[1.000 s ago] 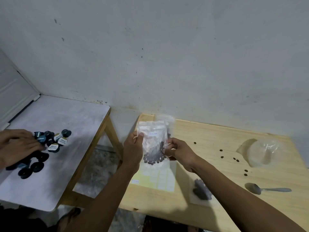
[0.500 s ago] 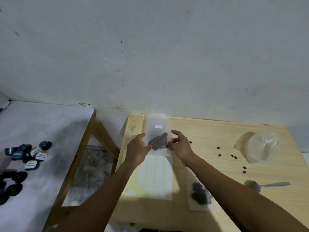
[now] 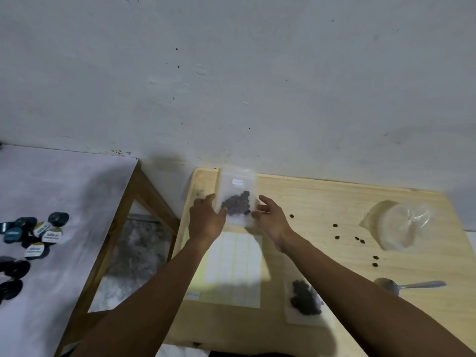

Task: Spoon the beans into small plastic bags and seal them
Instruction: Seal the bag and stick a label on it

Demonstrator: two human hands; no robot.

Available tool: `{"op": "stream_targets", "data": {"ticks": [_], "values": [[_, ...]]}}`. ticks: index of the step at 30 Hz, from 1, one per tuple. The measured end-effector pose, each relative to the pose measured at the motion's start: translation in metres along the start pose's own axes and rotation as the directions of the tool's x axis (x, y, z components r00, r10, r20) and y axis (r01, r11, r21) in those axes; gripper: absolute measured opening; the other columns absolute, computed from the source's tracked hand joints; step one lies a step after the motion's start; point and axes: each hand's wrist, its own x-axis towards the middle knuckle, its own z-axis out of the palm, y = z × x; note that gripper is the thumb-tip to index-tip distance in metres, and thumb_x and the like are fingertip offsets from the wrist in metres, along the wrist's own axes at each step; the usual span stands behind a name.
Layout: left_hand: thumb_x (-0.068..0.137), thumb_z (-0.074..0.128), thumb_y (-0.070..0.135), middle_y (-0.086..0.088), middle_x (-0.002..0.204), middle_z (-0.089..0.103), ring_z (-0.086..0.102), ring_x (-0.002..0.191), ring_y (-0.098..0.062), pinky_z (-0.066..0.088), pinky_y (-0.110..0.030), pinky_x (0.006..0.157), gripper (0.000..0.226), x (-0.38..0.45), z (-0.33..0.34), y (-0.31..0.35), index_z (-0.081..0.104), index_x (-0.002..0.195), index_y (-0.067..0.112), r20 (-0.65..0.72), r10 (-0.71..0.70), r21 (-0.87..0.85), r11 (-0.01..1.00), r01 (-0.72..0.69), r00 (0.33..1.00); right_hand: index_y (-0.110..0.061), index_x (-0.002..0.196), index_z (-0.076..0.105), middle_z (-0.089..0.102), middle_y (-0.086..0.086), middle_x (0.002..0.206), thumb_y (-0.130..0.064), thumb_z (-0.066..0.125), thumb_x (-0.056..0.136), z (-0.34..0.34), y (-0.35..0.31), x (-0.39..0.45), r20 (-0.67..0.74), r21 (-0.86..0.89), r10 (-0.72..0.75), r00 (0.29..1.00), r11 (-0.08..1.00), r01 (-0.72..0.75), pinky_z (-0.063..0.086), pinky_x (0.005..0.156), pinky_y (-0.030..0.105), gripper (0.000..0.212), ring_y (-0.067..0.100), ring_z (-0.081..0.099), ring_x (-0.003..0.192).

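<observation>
A small clear plastic bag (image 3: 237, 186) with dark beans in its lower half lies flat at the far left of the wooden table (image 3: 322, 202), its top toward the wall. My left hand (image 3: 206, 220) touches its lower left edge and my right hand (image 3: 270, 217) its lower right edge, fingers spread on either side. A second bag with beans (image 3: 305, 301) lies near the table's front, beside my right forearm. A metal spoon (image 3: 409, 284) rests at the right. Loose beans (image 3: 334, 225) are scattered in the middle.
A sheet of white labels (image 3: 231, 269) lies under my forearms. A crumpled clear plastic bag (image 3: 401, 225) sits at the right. A white-topped table (image 3: 64, 202) to the left carries several dark capsules (image 3: 38, 233); a gap with floor separates the tables.
The bag was held upright above the table, then lowered and laid flat near the wall. My hands have slipped to its lower corners. The other person's hands at the left are out of view.
</observation>
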Motion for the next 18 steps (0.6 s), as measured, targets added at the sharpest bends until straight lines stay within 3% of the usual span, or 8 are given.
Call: {"op": "stream_targets", "data": {"ticks": [2, 5, 7, 9, 11, 13, 16, 18], "values": [[0.09, 0.066, 0.035, -0.011, 0.13, 0.053, 0.053, 0.119, -0.029, 0.049, -0.041, 0.097, 0.053, -0.006, 0.002, -0.002, 0.05, 0.139, 0.021, -0.035, 0.005, -0.046, 0.999, -0.007, 0.999, -0.017, 0.142, 0.045, 0.055, 0.006, 0.124, -0.006, 0.058, 0.094, -0.009, 0.005, -0.006, 0.0, -0.022, -0.011, 1.0, 1.0, 0.011, 0.049, 0.078, 0.02, 0.051, 0.018, 0.059, 0.102], [0.092, 0.065, 0.029, -0.005, 0.117, 0.057, 0.057, 0.107, -0.023, 0.044, -0.028, 0.085, 0.037, -0.023, 0.008, 0.001, 0.057, 0.127, 0.021, -0.034, 0.06, -0.13, 0.989, -0.064, 0.998, -0.016, 0.127, 0.055, 0.056, 0.001, 0.106, -0.005, 0.057, 0.095, -0.033, 0.018, -0.019, -0.009, -0.083, -0.065, 0.998, 0.994, 0.064, 0.047, 0.065, 0.01, 0.034, 0.01, 0.056, 0.086], [0.092, 0.065, 0.025, -0.003, 0.11, 0.061, 0.061, 0.1, -0.023, 0.043, -0.026, 0.079, 0.029, -0.037, 0.016, 0.005, 0.06, 0.12, 0.021, 0.021, 0.094, -0.159, 0.983, -0.089, 0.995, -0.018, 0.125, 0.058, 0.059, 0.004, 0.11, -0.01, 0.059, 0.094, -0.054, 0.029, -0.026, -0.037, -0.199, -0.085, 0.996, 0.977, 0.076, 0.05, 0.073, 0.02, 0.032, 0.015, 0.059, 0.089], [0.09, 0.066, 0.025, -0.004, 0.109, 0.061, 0.059, 0.102, -0.026, 0.037, -0.025, 0.081, 0.028, -0.051, 0.028, 0.006, 0.061, 0.117, 0.023, 0.026, 0.131, -0.081, 0.988, -0.129, 0.991, -0.018, 0.127, 0.058, 0.059, 0.006, 0.113, -0.013, 0.06, 0.093, -0.074, 0.037, -0.035, -0.057, -0.304, -0.108, 0.993, 0.949, 0.086, 0.051, 0.082, 0.032, 0.034, 0.022, 0.062, 0.095], [0.088, 0.067, 0.024, -0.006, 0.113, 0.058, 0.052, 0.11, -0.028, 0.024, -0.021, 0.083, 0.03, -0.065, 0.037, 0.006, 0.06, 0.118, 0.024, -0.049, 0.17, 0.041, 0.985, -0.168, 0.984, -0.016, 0.129, 0.057, 0.06, 0.007, 0.113, -0.014, 0.06, 0.093, -0.093, 0.047, -0.045, -0.095, -0.381, -0.113, 0.989, 0.922, 0.069, 0.049, 0.083, 0.03, 0.036, 0.022, 0.061, 0.096], [0.089, 0.067, 0.021, -0.005, 0.113, 0.055, 0.048, 0.111, -0.027, 0.024, -0.021, 0.084, 0.03, -0.078, 0.042, 0.011, 0.06, 0.118, 0.022, -0.09, 0.181, 0.012, 0.983, -0.181, 0.979, -0.015, 0.131, 0.055, 0.059, 0.007, 0.113, -0.016, 0.059, 0.093, -0.109, 0.06, -0.055, -0.133, -0.434, -0.105, 0.986, 0.9, 0.037, 0.045, 0.08, 0.027, 0.038, 0.02, 0.059, 0.095], [0.092, 0.062, 0.018, 0.002, 0.102, 0.059, 0.059, 0.1, -0.022, 0.045, -0.03, 0.083, 0.018, -0.097, 0.057, 0.021, 0.06, 0.109, 0.024, 0.092, 0.164, -0.151, 0.977, -0.149, 0.982, -0.012, 0.134, 0.052, 0.059, 0.009, 0.11, -0.016, 0.06, 0.092, -0.124, 0.081, -0.071, -0.16, -0.505, -0.06, 0.985, 0.863, -0.029, 0.04, 0.077, 0.024, 0.043, 0.018, 0.055, 0.092], [0.094, 0.059, 0.019, 0.0, 0.104, 0.066, 0.063, 0.094, -0.019, 0.051, -0.032, 0.082, 0.014, -0.106, 0.068, 0.027, 0.062, 0.106, 0.025, 0.247, 0.14, -0.153, 0.983, -0.104, 0.959, -0.009, 0.136, 0.049, 0.06, 0.008, 0.1, -0.014, 0.059, 0.091, -0.129, 0.093, -0.079, -0.156, -0.543, -0.017, 0.988, 0.837, -0.071, 0.04, 0.075, 0.024, 0.047, 0.019, 0.056, 0.089]]}}
